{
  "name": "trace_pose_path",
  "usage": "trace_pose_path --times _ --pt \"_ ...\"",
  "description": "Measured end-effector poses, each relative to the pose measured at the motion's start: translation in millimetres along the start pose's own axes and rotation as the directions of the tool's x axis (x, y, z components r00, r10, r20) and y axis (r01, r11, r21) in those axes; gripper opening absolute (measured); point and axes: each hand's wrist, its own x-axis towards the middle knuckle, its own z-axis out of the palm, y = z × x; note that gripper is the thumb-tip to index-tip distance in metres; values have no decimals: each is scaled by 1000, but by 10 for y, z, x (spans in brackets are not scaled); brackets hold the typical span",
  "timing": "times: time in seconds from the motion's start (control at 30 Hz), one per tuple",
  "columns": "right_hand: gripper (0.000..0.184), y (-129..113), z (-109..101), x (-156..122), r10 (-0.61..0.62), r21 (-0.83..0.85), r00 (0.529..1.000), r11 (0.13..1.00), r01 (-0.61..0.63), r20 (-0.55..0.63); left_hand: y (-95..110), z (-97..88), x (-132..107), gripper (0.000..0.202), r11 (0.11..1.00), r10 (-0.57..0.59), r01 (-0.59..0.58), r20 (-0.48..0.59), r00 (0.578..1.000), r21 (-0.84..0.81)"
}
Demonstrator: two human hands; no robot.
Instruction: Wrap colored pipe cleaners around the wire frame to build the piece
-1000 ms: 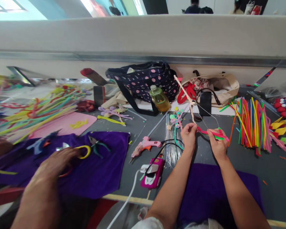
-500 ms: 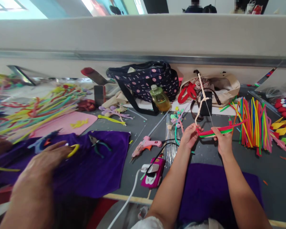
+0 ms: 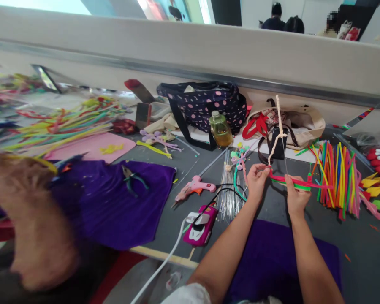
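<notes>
My left hand is closed, its fingertips pinching the left ends of pink-red pipe cleaners and the base of a twisted cream pipe cleaner. That cream piece stands upright with a small side branch, and a thin wire hangs from it toward my right hand. Closed around the right part of the pink and green bundle is my right hand. A green pipe cleaner shows along its fingers. Both hands are above the dark table, beyond a folded purple cloth.
A bundle of coloured pipe cleaners lies at right. Left of my arms are a pink glue gun, clear sticks and a magenta power strip with cords. Pliers rest on another purple cloth, near a co-worker's blurred arm.
The view has tilted and shifted slightly. The co-worker's hand has moved left, away from the pliers. My hands keep hold of the pipe cleaners, with little change in grip.
</notes>
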Motion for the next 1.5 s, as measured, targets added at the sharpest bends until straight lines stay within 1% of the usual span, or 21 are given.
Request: trace_pose_path --times 0.07,0.13,0.23,0.27,0.33,0.4,0.5,0.67,0.8,0.9,0.97,1.03,1.13,1.23,1.3,1.37,1.43,1.5 --pt "22 -42 -2 -27 -185 -94 982 978 186 24 -15 40 -10 30 990 100 -98 -15 995 96" --pt "19 -89 2 -55 -314 -162 946 932 324 87 -34 58 -1 25 971 167 -160 -27 986 178" --pt "14 -154 15 -88 -428 -201 884 864 461 187 -73 51 31 19 943 231 -211 -50 972 258" --pt "13 -169 21 -95 -453 -204 868 847 490 205 -88 46 41 17 937 240 -218 -50 969 274" --pt "11 -187 31 -103 -480 -201 849 830 521 219 -114 37 57 16 928 251 -227 -45 967 295" --pt "10 -190 36 -105 -491 -194 844 826 530 217 -129 37 66 15 929 246 -223 -46 968 295" --pt "10 -179 35 -107 -492 -188 844 827 530 213 -121 56 68 13 947 200 -178 -58 978 267" --pt "16 -153 32 -112 -462 -192 859 843 502 220 -84 83 67 11 975 96 -79 -74 993 208" --pt "19 -140 32 -96 -449 -199 869 850 487 209 -84 82 68 14 985 64 -52 -69 996 163" --pt "18 -132 31 -78 -451 -220 873 847 485 186 -86 78 57 13 979 78 -67 -49 996 192" --pt "17 -126 32 -71 -464 -226 868 839 495 178 -75 72 41 11 955 121 -111 -18 993 274" --pt "15 -115 34 -71 -481 -217 857 831 512 184 -51 62 23 8 911 184 -181 25 983 371" --pt "12 -90 38 -80 -503 -199 841 820 537 200 2 45 3 5 825 268 -290 117 956 484" --pt "13 -61 39 -91 -509 -206 834 811 548 213 45 37 0 6 755 307 -347 168 937 556" --pt "15 -53 37 -95 -504 -211 834 811 546 225 53 37 6 9 745 303 -336 157 940 576" --pt "16 -58 35 -98 -495 -210 839 816 538 228 40 35 18 11 758 288 -307 128 949 576" --pt "16 -68 35 -98 -478 -200 850 831 519 220 11 25 42 10 783 260 -269 97 961 561" --pt "17 -71 39 -97 -446 -186 872 856 482 204 -18 6 80 7 825 204 -207 65 977 526"
